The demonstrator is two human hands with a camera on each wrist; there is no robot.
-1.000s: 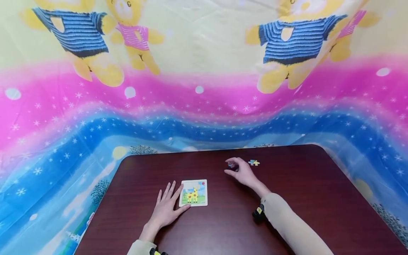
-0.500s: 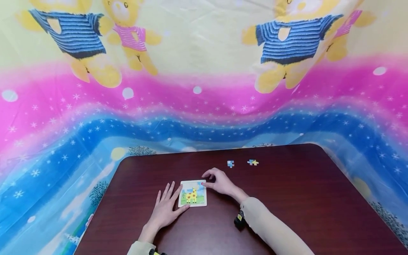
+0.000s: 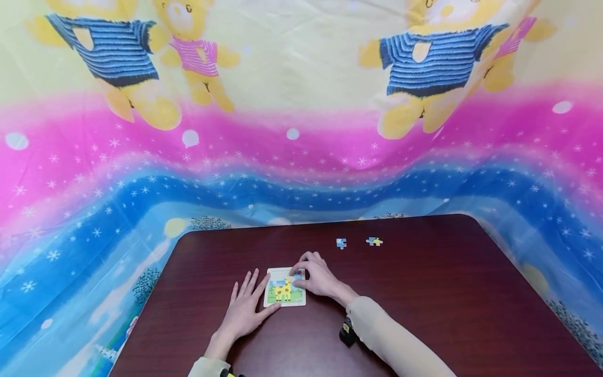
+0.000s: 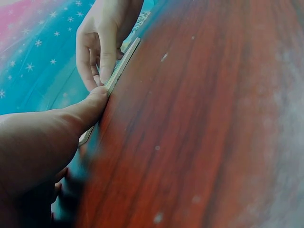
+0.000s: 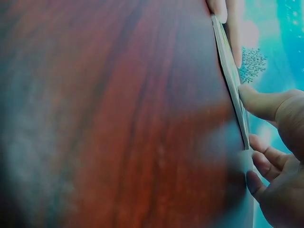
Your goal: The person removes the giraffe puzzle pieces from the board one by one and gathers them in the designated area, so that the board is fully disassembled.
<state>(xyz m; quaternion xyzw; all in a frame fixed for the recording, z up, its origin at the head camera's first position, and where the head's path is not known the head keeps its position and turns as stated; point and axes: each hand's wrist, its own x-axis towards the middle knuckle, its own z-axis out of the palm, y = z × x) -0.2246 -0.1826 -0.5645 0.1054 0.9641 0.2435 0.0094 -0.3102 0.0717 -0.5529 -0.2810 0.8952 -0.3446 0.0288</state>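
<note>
A small square giraffe jigsaw puzzle point(image 3: 271, 301) with a pale border lies on the dark red-brown table in the head view. My left hand point(image 3: 245, 309) rests beside it, fingers spread and straight, with index finger and thumb at its left and lower edges. Over the puzzle's upper right part is my right hand point(image 3: 320, 276), thumb and index finger curved, their tips down at the giraffe's head. I cannot tell whether they pinch a piece there. In the right wrist view the thumb point(image 5: 261, 101) touches the puzzle board point(image 5: 230, 78), seen edge-on.
Two loose jigsaw pieces, a blue one point(image 3: 341, 243) and a yellow-and-blue one point(image 3: 375, 241), lie near the far edge of the table point(image 3: 447, 283). A printed cloth point(image 3: 292, 178) with bears and snowflakes hangs behind.
My right hand has left the blue piece near the far edge, moved left and toward me, and come down over the puzzle's upper right part. My left hand has stayed in place.
</note>
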